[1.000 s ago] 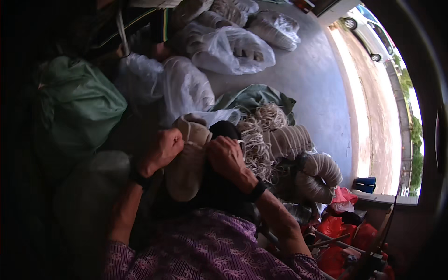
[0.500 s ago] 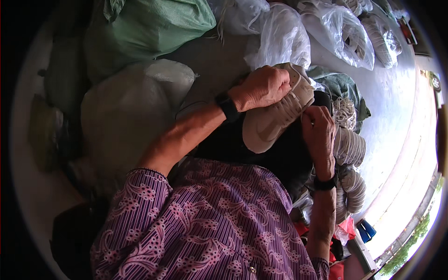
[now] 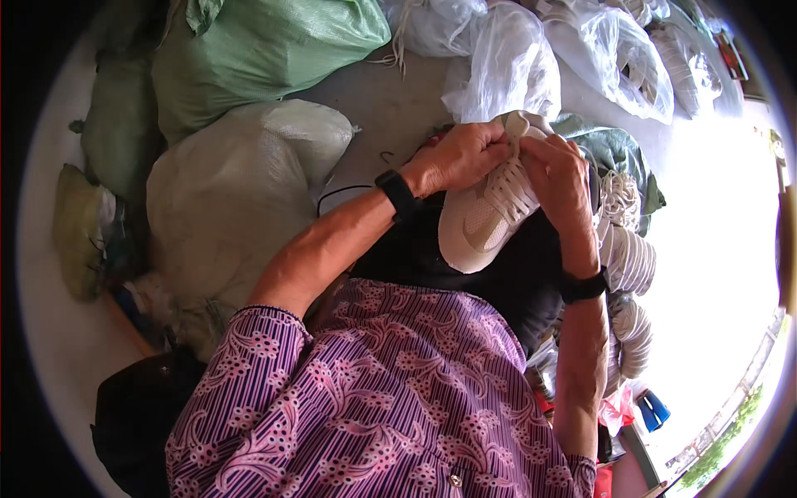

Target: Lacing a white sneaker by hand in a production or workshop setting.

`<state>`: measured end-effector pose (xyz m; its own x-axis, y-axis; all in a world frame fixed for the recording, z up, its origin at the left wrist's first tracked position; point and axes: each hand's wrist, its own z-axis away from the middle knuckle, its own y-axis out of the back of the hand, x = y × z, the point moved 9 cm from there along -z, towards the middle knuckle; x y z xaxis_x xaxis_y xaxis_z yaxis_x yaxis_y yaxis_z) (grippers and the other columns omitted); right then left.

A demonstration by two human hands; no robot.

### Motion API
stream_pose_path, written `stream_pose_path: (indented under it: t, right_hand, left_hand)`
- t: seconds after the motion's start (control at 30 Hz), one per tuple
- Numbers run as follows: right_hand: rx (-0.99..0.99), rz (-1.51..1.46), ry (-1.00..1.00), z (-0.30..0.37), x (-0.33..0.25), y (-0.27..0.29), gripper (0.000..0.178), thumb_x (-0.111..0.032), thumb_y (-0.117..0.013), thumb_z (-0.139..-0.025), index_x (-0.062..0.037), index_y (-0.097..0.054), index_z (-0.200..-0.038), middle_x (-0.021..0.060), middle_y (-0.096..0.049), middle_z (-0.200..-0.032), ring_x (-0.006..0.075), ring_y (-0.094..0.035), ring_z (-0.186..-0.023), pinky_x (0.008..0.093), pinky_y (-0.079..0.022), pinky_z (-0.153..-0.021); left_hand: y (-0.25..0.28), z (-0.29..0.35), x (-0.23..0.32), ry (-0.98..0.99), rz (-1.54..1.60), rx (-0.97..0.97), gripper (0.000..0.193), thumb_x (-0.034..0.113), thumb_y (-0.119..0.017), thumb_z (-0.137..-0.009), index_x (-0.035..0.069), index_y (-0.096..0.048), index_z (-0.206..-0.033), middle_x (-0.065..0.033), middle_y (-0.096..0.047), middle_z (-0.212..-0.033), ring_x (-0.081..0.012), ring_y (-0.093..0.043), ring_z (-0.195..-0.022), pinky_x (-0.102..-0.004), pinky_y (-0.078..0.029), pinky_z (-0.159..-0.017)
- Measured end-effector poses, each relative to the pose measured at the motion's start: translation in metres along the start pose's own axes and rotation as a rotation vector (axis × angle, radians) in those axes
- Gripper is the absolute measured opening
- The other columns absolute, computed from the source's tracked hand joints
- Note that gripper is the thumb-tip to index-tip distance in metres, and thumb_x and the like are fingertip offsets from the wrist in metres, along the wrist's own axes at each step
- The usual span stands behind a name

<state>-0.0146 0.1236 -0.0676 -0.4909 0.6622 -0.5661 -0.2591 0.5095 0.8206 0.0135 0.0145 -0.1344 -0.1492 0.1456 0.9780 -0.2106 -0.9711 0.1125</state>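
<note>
Over the black-clad lap, holding a pale shoe at its upper end with both hands, toe slanted back toward the body and a little left, opening facing away. With the left hand, pinching near the top of the lacing, fingers drawn together on the shoe. With the right hand, gripping just across from there, fingers also closed on the shoe; cannot tell whether on lace, tongue or collar edge. Wearing a black wristband on the left, a second black band on the right, and a purple patterned shirt. Flanked on the left by a whitish sack and, farther off, a large green sack. Backed, past the opening, by a clear plastic bag. Bordered on the right by tangled off-white cord and stacked pale ribbed pieces.
</note>
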Motion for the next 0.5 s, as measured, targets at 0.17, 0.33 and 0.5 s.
stream_pose_path:
  t: [0.17, 0.33, 0.5]
  right_hand:
    - [-0.113, 0.133, -0.136, -0.007, 0.016, -0.017, 0.014, -0.014, -0.056, -0.072, -0.0106, -0.066, -0.082, 0.008, -0.062, -0.085, 0.0292, -0.057, -0.09, 0.0432, -0.044, -0.077]
    - [-0.124, 0.022, -0.092, -0.005, 0.012, -0.01, 0.011, -0.018, -0.058, -0.073, -0.01, -0.064, -0.078, 0.0062, -0.061, -0.085, 0.0288, -0.057, -0.089, 0.0445, -0.043, -0.078]
    - [0.195, 0.465, 0.141, 0.023, 0.014, 0.036, 0.007, -0.014, -0.06, -0.07, -0.0069, -0.057, -0.07, 0.0063, -0.058, -0.077, 0.0246, -0.055, -0.083, 0.0425, -0.042, -0.074]
  left_hand:
    - [-0.003, -0.003, -0.009, 0.08, 0.085, -0.039, 0.026, 0.023, -0.055, -0.088, -0.001, -0.061, -0.092, -0.0044, -0.063, -0.079, -0.0076, -0.054, -0.073, -0.0277, -0.046, -0.068]
    - [-0.002, -0.004, -0.001, 0.026, -0.001, -0.048, 0.023, 0.023, -0.056, -0.089, 0.0, -0.062, -0.09, -0.0021, -0.06, -0.074, -0.0072, -0.053, -0.068, -0.0266, -0.045, -0.063]
    - [0.02, 0.009, 0.054, -0.195, -0.517, -0.094, 0.019, 0.02, -0.058, -0.088, 0.002, -0.063, -0.09, -0.0084, -0.062, -0.072, -0.0138, -0.058, -0.066, -0.0293, -0.045, -0.061]
